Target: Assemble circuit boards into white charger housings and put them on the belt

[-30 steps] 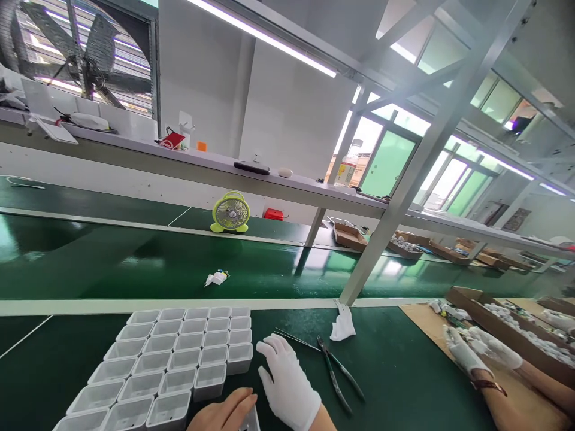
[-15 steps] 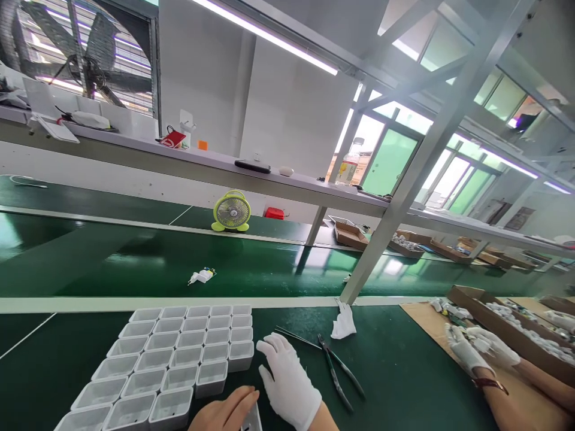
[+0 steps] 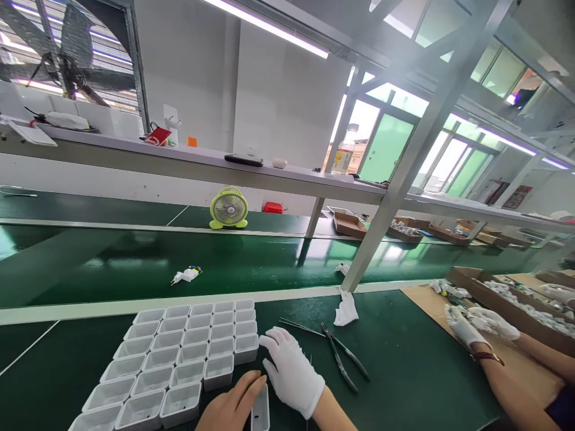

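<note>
My bare left hand (image 3: 233, 404) is closed at the bottom of the view, its fingers over the edge of a small white plastic box (image 3: 260, 412). The box is partly hidden by this hand and cut off by the frame. To its right, my gloved right hand (image 3: 294, 374) is low over the green table with fingers stretched out; I see nothing in it. A thin line shows beside this glove, too fine to name. Rows of open white plastic boxes (image 3: 155, 359) stand at left. Right of the glove lie pliers (image 3: 339, 353) and thin tweezers (image 3: 300, 326).
A crumpled white glove (image 3: 345, 308) lies by the slanted metal post (image 3: 381, 233). On the green conveyor belt are white pieces with small circuit boards (image 3: 186, 274). A co-worker's gloved hands (image 3: 480, 323) work at right beside a cardboard box (image 3: 516, 305). A green fan (image 3: 229, 208) stands behind.
The piece on the belt has moved left, and another shows more fully beside the post. My view has shifted slightly. Both my hands keep nearly the same place by the boxes.
</note>
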Motion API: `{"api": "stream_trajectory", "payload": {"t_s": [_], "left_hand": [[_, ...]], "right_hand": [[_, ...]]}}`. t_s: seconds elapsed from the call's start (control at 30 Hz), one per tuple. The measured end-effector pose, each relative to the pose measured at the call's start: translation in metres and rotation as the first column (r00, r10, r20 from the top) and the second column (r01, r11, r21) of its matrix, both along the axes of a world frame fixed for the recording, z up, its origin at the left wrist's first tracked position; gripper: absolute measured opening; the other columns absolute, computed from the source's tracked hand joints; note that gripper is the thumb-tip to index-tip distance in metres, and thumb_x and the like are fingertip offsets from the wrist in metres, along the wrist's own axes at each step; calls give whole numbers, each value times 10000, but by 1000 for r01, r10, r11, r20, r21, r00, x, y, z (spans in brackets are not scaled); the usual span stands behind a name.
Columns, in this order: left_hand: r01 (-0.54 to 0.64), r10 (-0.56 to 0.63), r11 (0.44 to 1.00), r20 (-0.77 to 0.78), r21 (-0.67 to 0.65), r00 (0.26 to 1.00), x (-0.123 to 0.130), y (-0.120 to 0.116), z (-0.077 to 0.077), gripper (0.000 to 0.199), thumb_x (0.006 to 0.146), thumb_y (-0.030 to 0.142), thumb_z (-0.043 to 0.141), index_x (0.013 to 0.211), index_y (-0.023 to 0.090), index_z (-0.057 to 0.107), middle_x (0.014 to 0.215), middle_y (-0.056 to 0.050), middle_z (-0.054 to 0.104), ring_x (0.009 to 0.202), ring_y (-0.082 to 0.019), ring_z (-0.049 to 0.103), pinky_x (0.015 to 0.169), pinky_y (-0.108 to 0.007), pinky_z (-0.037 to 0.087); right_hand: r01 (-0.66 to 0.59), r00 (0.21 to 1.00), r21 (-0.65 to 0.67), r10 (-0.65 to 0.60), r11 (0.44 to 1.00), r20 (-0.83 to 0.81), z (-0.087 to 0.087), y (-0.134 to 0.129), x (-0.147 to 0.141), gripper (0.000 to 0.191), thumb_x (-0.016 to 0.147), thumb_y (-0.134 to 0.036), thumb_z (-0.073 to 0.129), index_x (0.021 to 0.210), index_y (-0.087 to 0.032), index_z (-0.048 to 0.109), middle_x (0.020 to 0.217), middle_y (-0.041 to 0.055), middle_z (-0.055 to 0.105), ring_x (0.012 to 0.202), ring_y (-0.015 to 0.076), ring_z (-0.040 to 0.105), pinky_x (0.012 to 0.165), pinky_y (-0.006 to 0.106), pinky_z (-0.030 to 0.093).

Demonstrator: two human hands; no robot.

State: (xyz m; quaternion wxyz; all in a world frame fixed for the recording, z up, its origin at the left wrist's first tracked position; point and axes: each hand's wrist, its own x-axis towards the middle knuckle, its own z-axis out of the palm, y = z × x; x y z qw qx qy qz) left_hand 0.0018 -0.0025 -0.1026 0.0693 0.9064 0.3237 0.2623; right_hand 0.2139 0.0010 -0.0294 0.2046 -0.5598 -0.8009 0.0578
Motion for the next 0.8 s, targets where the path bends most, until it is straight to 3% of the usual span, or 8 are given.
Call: {"api": "stream_trajectory", "payload": {"t_s": [0.07,0.17,0.3,0.4,0.5,0.6,0.7,0.8], "left_hand": [[-1,0,1000,-52,-7,999,0,0,5,814,829,461,760,1528,313,371,1468,-93,534,1065,-257,712,785,-245,619],[21,-22,1000,-95,-14,995,1,-2,17,813,769,279,755,1500,301,401,1405,-63,593,1104,-250,696,836,-244,614],[10,-13,1000,-105,-25,994,1,-11,37,758,811,255,704,1499,286,387,1354,-62,627,1117,-251,685,873,-280,613],[15,-18,1000,-124,-27,992,1,-15,46,736,844,274,695,1503,280,367,1358,-63,622,1116,-260,680,863,-311,619],[44,-47,999,-119,-24,992,2,-15,48,713,864,275,675,1501,264,356,1360,-66,615,1110,-252,678,862,-309,613],[72,-73,997,-90,-12,993,2,-15,47,659,888,275,626,1491,247,360,1351,-66,615,1098,-242,679,847,-301,608],[89,-90,996,-73,-21,993,1,-15,46,653,888,271,627,1484,248,362,1351,-63,612,1089,-242,678,849,-302,601],[83,-91,992,-88,-91,992,0,-15,45,700,865,261,680,1487,274,360,1356,-54,607,1075,-246,680,846,-306,598]], "right_hand": [[2,1000,14,-2,1000,-2,-1,1,1,502,890,-103,531,1364,-263,496,1391,83,529,1330,288,472,1132,524,448],[3,1000,29,-3,1000,-1,-4,0,0,495,873,-85,545,1341,-245,511,1361,84,548,1311,281,486,1129,503,452],[31,999,70,-29,997,-39,-9,1,-2,476,876,-107,577,1330,-240,524,1353,78,563,1301,250,505,1125,453,463],[138,988,59,-134,989,-76,-6,21,11,452,904,-146,587,1345,-220,527,1404,100,530,1341,239,480,1157,431,430],[304,950,13,-302,953,-76,8,60,47,392,939,-160,569,1330,-151,547,1419,149,511,1364,274,457,1176,462,393],[489,870,-40,-490,872,-60,32,88,96,384,969,-232,604,1336,-136,543,1414,150,510,1319,305,502,1123,550,427],[570,819,-58,-572,819,-30,55,87,130,400,970,-351,640,1321,-173,566,1397,128,527,1249,281,554,1069,522,483],[586,810,-39,-587,809,-12,71,69,139,402,968,-383,642,1306,-176,576,1365,123,551,1211,268,578,1031,490,515]]}}
